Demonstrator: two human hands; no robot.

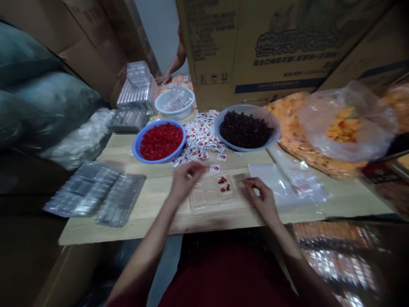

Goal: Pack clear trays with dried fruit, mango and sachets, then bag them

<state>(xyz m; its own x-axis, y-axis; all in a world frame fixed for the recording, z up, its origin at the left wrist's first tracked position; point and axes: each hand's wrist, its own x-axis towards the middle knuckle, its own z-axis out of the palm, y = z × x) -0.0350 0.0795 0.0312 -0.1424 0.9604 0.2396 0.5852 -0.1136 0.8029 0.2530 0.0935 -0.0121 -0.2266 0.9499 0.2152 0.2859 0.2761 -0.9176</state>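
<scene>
A clear plastic tray (200, 197) lies on the wooden table between my hands, with a few red and dark pieces (223, 184) in its right compartments. My left hand (187, 180) is closed in a pinch above the tray's upper left, near a loose small packet (214, 168); what it holds is too small and blurred to name. At the tray's right side, my right hand (261, 197) has its fingertips pressed together, with their contents unclear. Beyond them stand a blue bowl of red pieces (161, 142) and a bowl of dark pieces (246, 129), with many small packets (201, 134) heaped between.
Stacked clear trays (119, 200) lie on the left of the table (153, 226). Plastic bags (275, 183) and a large bag of orange pieces (319, 136) are on the right. Behind are a white bowl (175, 103), cardboard boxes (255, 51) and another person's hand (164, 77).
</scene>
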